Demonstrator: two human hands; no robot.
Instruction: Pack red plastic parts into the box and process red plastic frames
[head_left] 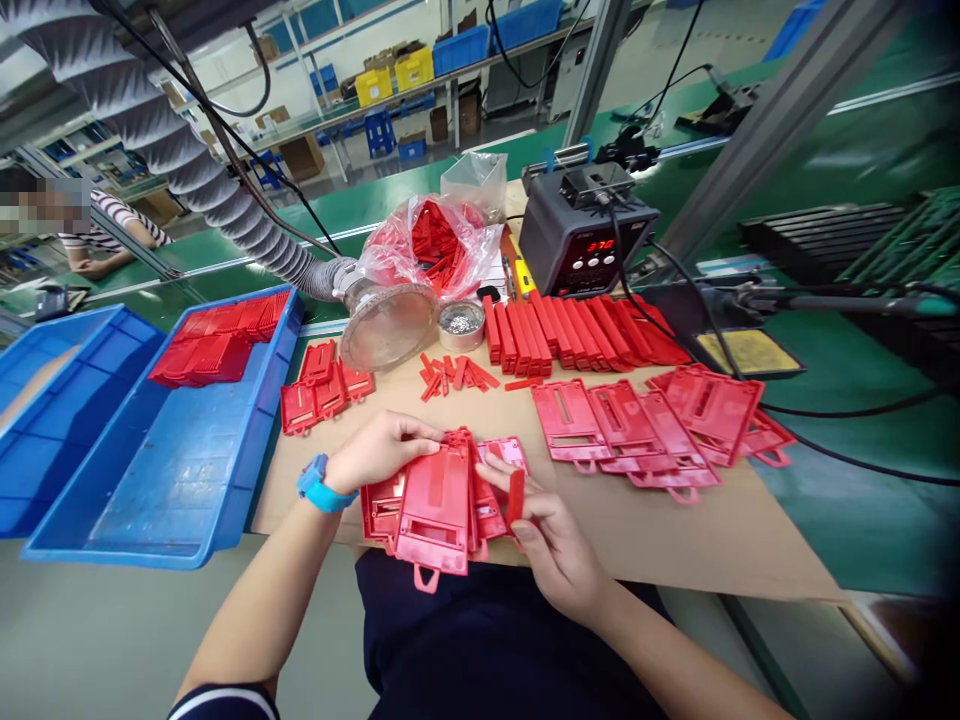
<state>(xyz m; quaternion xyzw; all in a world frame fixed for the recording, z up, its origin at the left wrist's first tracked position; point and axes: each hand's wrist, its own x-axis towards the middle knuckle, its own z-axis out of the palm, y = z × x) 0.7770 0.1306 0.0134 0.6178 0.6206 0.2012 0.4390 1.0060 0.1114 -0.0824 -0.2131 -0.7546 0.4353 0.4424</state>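
Note:
My left hand, with a blue watch on the wrist, grips the upper edge of a red plastic panel that has a small loop at its lower end. More red panels lie under and beside it at the cardboard's front edge. Between the fingers of my right hand is a small flat red plastic strip, held upright just right of the panels. Farther back, loose red strips lie in a small heap. Overlapping red panels with slots spread out to the right.
Blue bins stand left, one holding stacked red panels. A fume duct nozzle, a round tin, a bag of red parts and a soldering station stand behind. Black cables cross the right side. Another person sits far left.

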